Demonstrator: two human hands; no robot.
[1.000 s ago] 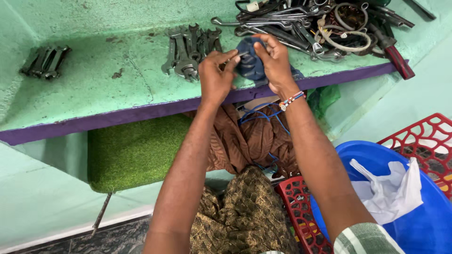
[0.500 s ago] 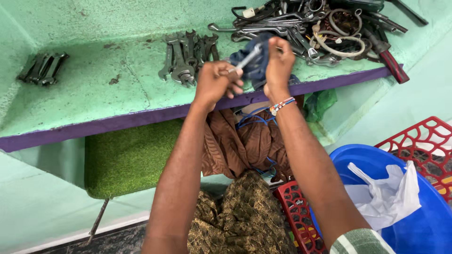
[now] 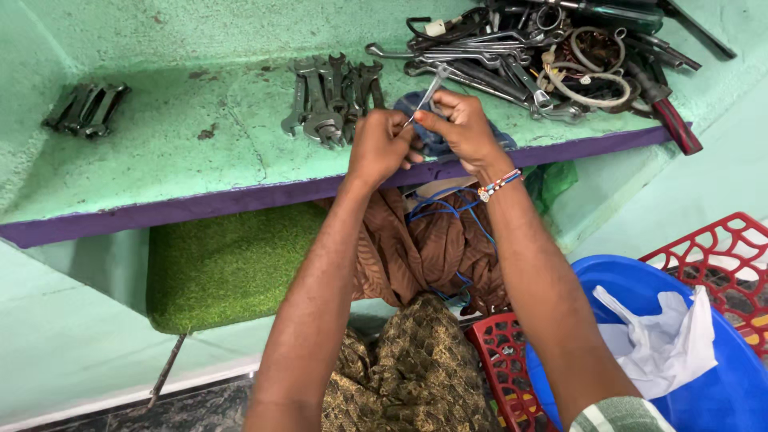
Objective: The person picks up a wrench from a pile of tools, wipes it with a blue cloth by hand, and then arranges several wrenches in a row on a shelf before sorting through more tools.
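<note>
Above front edge of green shelf (image 3: 160,160), both hands meeting mid-frame. Left hand (image 3: 382,148) w/ grip clenched round lower end of small spanner (image 3: 426,98); right hand (image 3: 458,128) pinching same spanner further up betw. thumb + fingertips. Spanner: slim, bright silver metal, short shank, open jaw end pointing up and slightly right, tilted, held clear of shelf surface. Lower end hidden in left fist. Beaded wristband (image 3: 498,185) on right wrist, red/white/blue.

Under the hands on shelf: dark blue cloth (image 3: 432,140), partly covered. Just left of left hand: row of grey spanners (image 3: 328,96), laid side by side, heads mixed up/down. Far left, well apart: small bundle of dark tools (image 3: 84,108). Top right: tangled heap of tools (image 3: 560,56) — spanners, wire loops, red-handled piece at shelf edge.

Shelf edge painted purple. Below it: green turf mat (image 3: 224,264), brown cloth (image 3: 424,248) w/ blue cord (image 3: 456,212) across it, olive patterned cloth (image 3: 416,368) lower down. Bottom right: red plastic basket (image 3: 720,248), blue tub (image 3: 720,400) holding white plastic bag (image 3: 664,344).
</note>
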